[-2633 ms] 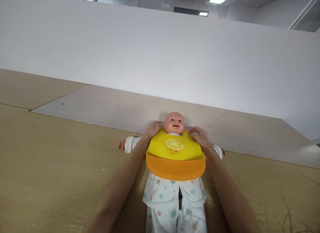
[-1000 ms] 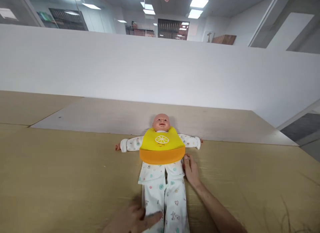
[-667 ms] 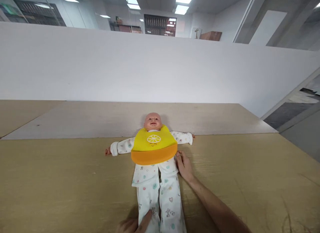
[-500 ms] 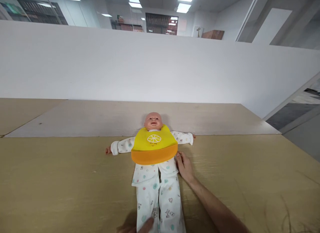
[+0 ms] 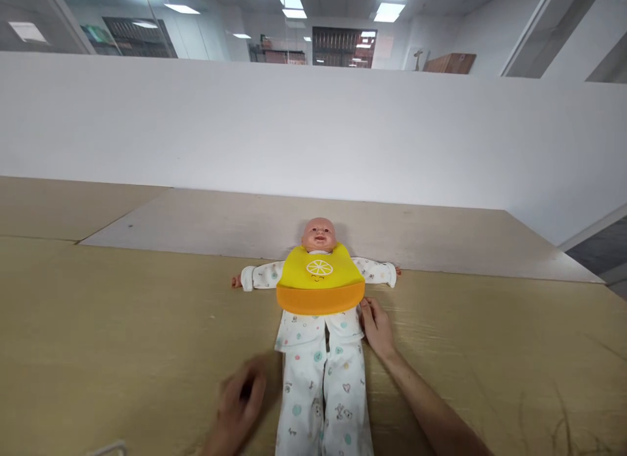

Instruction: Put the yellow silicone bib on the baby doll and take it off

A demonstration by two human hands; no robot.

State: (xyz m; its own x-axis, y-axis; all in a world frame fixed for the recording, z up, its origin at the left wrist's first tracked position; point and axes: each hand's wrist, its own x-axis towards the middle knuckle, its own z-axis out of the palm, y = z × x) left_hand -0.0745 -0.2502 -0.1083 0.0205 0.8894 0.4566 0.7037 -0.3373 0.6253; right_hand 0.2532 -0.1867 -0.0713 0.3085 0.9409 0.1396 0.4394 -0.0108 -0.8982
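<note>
A baby doll (image 5: 319, 234) lies on its back on the tan table (image 5: 122, 332), arms spread, in white patterned clothes (image 5: 321, 377). A yellow and orange bib (image 5: 320, 283) with a lemon print covers its chest. My right hand (image 5: 376, 325) rests flat on the table against the doll's hip, just below the bib's edge, fingers stretched out. My left hand (image 5: 240, 404) hovers left of the doll's legs, blurred by motion, so its fingers are unclear.
A paler board (image 5: 245, 221) lies behind the doll against a white partition wall (image 5: 313, 129). A small pale object (image 5: 110, 448) peeks in at the bottom left edge. The table's right side drops off toward a grey floor (image 5: 602, 253).
Both hands left the doll's neck earlier. Since half a second ago my left hand has come off the doll's leg and moved left and up; my right hand stays at the hip.
</note>
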